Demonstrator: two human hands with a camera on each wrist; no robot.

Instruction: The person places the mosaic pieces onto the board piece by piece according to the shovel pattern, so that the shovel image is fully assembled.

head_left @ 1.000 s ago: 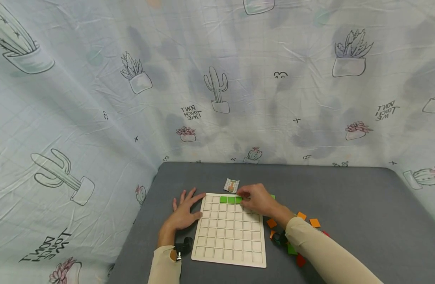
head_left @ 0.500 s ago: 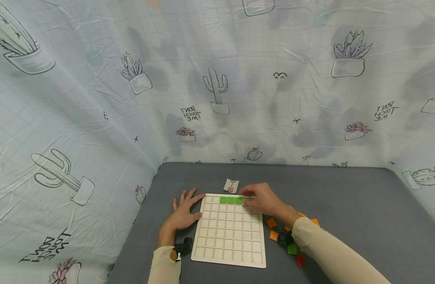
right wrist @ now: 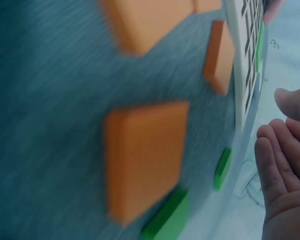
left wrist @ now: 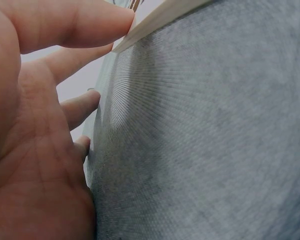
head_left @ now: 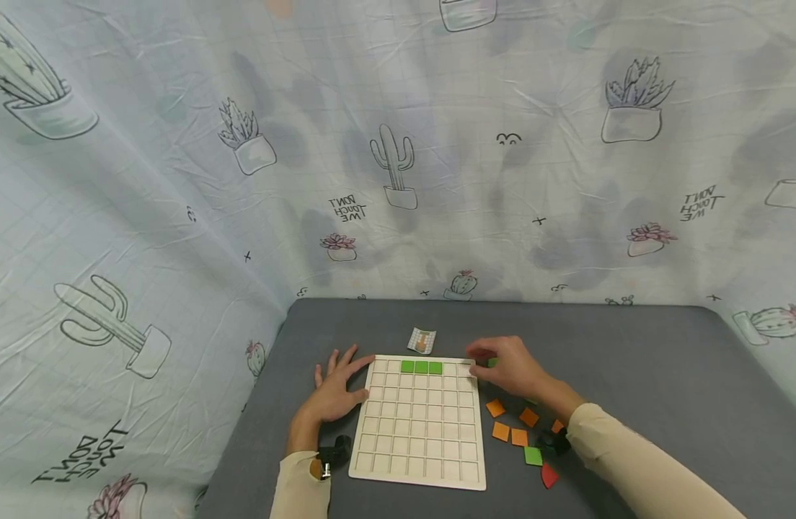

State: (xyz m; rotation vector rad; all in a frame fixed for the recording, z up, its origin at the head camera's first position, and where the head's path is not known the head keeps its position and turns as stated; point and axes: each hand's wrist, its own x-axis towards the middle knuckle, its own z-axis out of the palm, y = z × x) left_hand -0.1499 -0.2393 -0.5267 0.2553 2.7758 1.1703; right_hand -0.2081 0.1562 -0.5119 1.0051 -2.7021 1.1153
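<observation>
A pale wooden board [head_left: 417, 411] with a grid of square cells lies on the table. Three green square tiles [head_left: 421, 367] sit side by side in its far row. My left hand [head_left: 333, 395] is spread flat beside the board, thumb and index fingertips at its left edge; the left wrist view shows the palm and that edge. Over the board's far right corner hovers my right hand [head_left: 507, 366], fingers loosely bent, with nothing showing between them in the right wrist view. A loose green tile [head_left: 492, 362] lies just beyond it, partly hidden by the fingers.
Several orange square tiles [head_left: 519, 437] are scattered right of the board, some under the right forearm. Close by are another green tile [head_left: 533, 455] and a red piece [head_left: 549, 475]. A small printed card [head_left: 422, 341] lies behind the board. Patterned cloth surrounds the grey table [head_left: 631, 375].
My right hand has moved right, off the row of green tiles to the board's far right corner, leaving the third green tile in view. The left hand has stayed at the left edge.
</observation>
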